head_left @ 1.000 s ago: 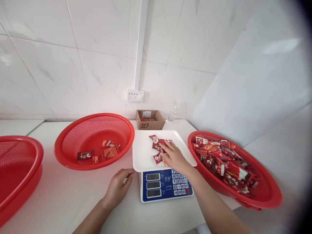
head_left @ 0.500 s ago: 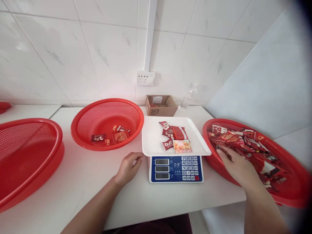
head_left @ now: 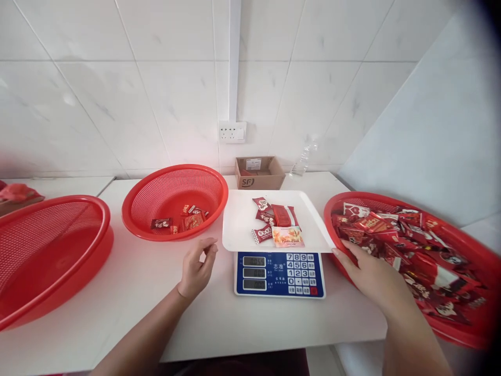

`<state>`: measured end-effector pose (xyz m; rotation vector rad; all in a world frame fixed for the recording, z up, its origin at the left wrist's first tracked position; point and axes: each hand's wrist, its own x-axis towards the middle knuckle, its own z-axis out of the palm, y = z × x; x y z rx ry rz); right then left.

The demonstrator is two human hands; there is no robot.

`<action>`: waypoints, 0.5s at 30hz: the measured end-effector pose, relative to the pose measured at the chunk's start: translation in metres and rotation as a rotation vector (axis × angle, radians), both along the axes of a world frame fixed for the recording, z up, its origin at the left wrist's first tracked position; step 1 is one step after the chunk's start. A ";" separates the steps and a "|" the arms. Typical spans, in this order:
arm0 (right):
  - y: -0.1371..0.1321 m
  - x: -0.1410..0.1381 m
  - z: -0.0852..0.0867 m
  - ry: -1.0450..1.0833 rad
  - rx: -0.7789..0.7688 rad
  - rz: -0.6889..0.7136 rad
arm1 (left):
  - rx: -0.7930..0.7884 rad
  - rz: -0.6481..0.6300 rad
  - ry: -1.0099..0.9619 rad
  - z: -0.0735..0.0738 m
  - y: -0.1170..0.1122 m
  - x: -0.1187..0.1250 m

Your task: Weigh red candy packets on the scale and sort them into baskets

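A white-panned digital scale (head_left: 279, 274) stands in the middle of the table. On its pan (head_left: 238, 224) lie several small red wrapped snack packets (head_left: 265, 204), a larger red packet (head_left: 282, 215) and a cream-orange packet (head_left: 288, 236). My left hand (head_left: 197, 269) hovers left of the scale, fingers loosely curled and nothing visible in them. My right hand (head_left: 370, 271) is at the near-left rim of a red basket (head_left: 395, 198) full of red packets (head_left: 426, 261). Its thumb lies outside the rim near the pan's corner; the other fingers reach over the rim, their tips partly hidden.
Another red basket (head_left: 136, 201) behind my left hand holds a few packets (head_left: 193, 222). A third red basket (head_left: 104, 219) stands at far left. A cardboard box (head_left: 260, 181) and a clear plastic item (head_left: 301, 162) are by the wall, below a socket (head_left: 232, 132).
My right hand has drawn back from the packets to the basket's rim. My left hand has lifted slightly and turned upward. The view has shifted a little; the packets on the pan look the same.
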<state>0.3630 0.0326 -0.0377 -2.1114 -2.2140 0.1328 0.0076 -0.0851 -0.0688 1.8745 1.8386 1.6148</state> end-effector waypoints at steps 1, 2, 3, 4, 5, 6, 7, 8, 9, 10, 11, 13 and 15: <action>-0.001 -0.001 0.002 0.001 -0.022 -0.004 | 0.015 -0.012 0.015 0.009 0.002 0.005; -0.001 -0.003 0.004 0.001 -0.025 0.001 | 0.021 -0.037 0.040 0.018 0.005 0.011; -0.002 -0.004 0.005 0.002 -0.024 0.008 | 0.017 -0.076 0.080 0.029 0.010 0.017; -0.003 -0.005 0.006 0.004 -0.024 0.014 | 0.005 -0.124 0.129 0.039 0.016 0.024; -0.003 -0.005 0.007 0.006 -0.025 0.019 | -0.018 -0.181 0.192 0.048 0.025 0.031; -0.003 -0.006 0.008 0.008 -0.029 0.024 | -0.046 -0.243 0.259 0.057 0.034 0.039; -0.004 -0.005 0.008 0.012 -0.034 0.029 | -0.078 -0.299 0.317 0.064 0.045 0.047; -0.004 -0.005 0.009 0.019 -0.040 0.034 | -0.116 -0.347 0.370 0.069 0.057 0.054; -0.003 -0.004 0.009 0.030 -0.044 0.042 | -0.167 -0.378 0.423 0.072 0.069 0.061; -0.003 -0.004 0.009 0.039 -0.047 0.048 | -0.239 -0.393 0.474 0.073 0.081 0.068; -0.003 -0.004 0.009 0.047 -0.051 0.051 | -0.329 -0.399 0.522 0.074 0.093 0.074; -0.003 -0.004 0.010 0.055 -0.060 0.049 | -0.501 -0.397 0.583 0.071 0.114 0.083; -0.004 -0.004 0.010 0.059 -0.069 0.046 | -0.611 -0.399 0.601 0.067 0.128 0.088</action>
